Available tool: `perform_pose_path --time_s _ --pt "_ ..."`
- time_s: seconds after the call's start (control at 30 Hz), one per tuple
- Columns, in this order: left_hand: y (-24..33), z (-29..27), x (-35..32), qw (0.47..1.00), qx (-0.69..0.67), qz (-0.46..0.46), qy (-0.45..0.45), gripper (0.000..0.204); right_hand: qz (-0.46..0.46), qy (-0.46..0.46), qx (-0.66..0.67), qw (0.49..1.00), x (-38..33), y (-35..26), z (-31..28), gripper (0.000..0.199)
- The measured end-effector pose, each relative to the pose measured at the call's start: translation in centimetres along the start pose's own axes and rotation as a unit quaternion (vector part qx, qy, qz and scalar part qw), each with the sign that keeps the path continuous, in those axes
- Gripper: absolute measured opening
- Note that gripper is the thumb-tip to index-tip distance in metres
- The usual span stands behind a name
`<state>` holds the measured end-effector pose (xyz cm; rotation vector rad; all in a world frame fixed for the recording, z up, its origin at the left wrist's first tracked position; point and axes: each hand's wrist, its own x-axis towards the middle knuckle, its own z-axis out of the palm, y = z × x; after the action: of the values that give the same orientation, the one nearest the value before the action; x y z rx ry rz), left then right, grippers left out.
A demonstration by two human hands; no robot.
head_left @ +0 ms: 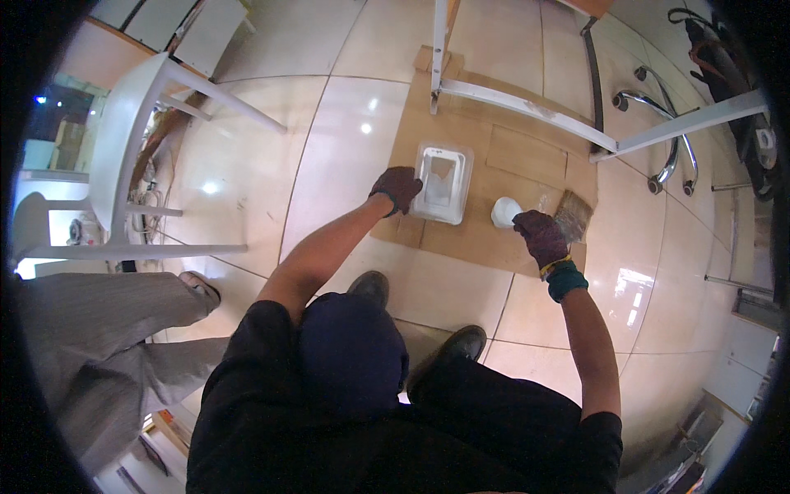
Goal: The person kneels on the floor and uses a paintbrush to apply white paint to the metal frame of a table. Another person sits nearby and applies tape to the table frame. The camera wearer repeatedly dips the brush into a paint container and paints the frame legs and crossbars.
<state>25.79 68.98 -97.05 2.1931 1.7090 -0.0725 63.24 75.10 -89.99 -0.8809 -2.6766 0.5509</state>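
My left hand, in a dark glove, grips the left edge of a white plastic paint tray lying on brown cardboard on the tiled floor. My right hand, also gloved, holds the handle of a wide paintbrush whose bristles point up and right. A small white cup-shaped object sits on the cardboard just left of my right hand. I stand bent over, with my dark shoes below the cardboard.
White-painted metal frame legs stand on the cardboard at the top. A chrome chair base is at the right. A white table stands at the left. Another person's grey trouser leg and shoe are at the lower left.
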Motion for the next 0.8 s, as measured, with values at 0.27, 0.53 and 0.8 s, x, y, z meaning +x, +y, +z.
perform_pose_path --time_s 0.27,0.53,0.8 --pt "4.4 -7.2 1.9 0.932 -0.296 -0.210 0.010 0.037 -0.040 -0.011 -0.038 0.998 1.9 -3.4 -3.2 0.015" --pt "5.7 -8.7 2.8 0.920 -0.312 -0.236 0.015 0.030 -0.046 -0.036 -0.029 0.998 3.3 -4.7 -3.0 0.016" --pt "5.0 -6.9 3.3 0.932 -0.289 -0.212 0.058 0.030 -0.044 -0.062 -0.022 0.997 5.0 -4.6 -2.3 0.014"
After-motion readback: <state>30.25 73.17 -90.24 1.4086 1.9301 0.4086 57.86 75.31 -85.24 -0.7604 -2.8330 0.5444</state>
